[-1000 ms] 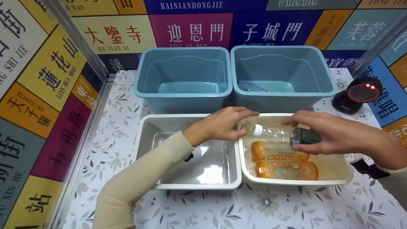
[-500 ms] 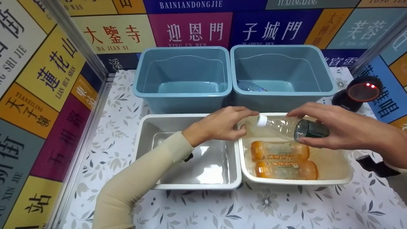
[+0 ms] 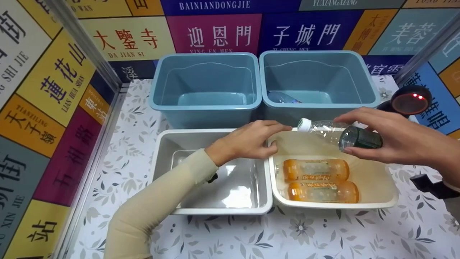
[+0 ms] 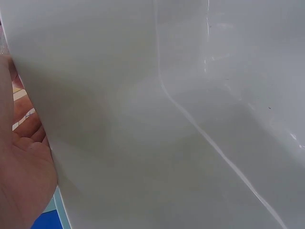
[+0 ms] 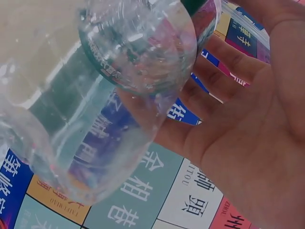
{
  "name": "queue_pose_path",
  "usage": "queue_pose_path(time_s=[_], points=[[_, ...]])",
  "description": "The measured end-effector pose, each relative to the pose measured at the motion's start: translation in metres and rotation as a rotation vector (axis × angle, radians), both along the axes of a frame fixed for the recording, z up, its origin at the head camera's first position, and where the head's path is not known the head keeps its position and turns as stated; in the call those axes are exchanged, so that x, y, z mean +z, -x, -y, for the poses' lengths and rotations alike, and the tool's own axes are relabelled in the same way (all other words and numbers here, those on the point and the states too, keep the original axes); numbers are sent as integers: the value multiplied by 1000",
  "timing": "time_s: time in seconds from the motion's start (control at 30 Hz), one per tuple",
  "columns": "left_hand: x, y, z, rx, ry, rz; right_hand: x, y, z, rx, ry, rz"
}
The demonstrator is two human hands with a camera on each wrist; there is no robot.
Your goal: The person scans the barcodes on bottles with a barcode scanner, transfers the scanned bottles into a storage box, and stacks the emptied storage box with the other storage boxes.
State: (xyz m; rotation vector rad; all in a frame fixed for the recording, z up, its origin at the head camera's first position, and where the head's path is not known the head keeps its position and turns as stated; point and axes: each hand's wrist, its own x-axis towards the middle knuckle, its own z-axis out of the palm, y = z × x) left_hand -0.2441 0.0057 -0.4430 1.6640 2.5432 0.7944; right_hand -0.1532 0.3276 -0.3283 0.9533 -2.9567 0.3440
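Note:
My right hand (image 3: 391,138) grips a clear plastic bottle (image 3: 325,130) by its dark green label, tilted with the white cap toward the left. The bottle hangs over the back of the cream bin (image 3: 334,206); in the right wrist view its clear body (image 5: 128,57) lies against the fingers. My left hand (image 3: 251,140) rests over the rim between the grey bin (image 3: 215,131) and the cream bin, index finger stretched out near the cap. In the left wrist view the left hand (image 4: 28,167) is partly hidden behind the grey bin's wall (image 4: 109,119).
Two orange-labelled bottles (image 3: 316,170) lie side by side in the cream bin. Behind stand two blue bins (image 3: 205,107); the right one holds a clear bottle (image 3: 282,97). A black device with red lights (image 3: 411,100) stands at the right. Printed panels (image 3: 219,34) wall the table.
My right hand has lifted the clear bottle up from beside the orange bottles, moving it back and to the right. My left hand has stayed at the rim.

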Motion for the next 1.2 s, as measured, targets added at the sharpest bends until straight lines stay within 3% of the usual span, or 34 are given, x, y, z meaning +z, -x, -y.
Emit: queue_pose_path(time_s=[0.2,0.7,1.2], points=[[0,0,0,4,12,4,-1,0,-6,-48,46,20],[3,0,1,20,22,33,-3,6,-18,-98,51,-54],[-1,-1,1,16,24,55,-17,11,-36,-192,49,-81]])
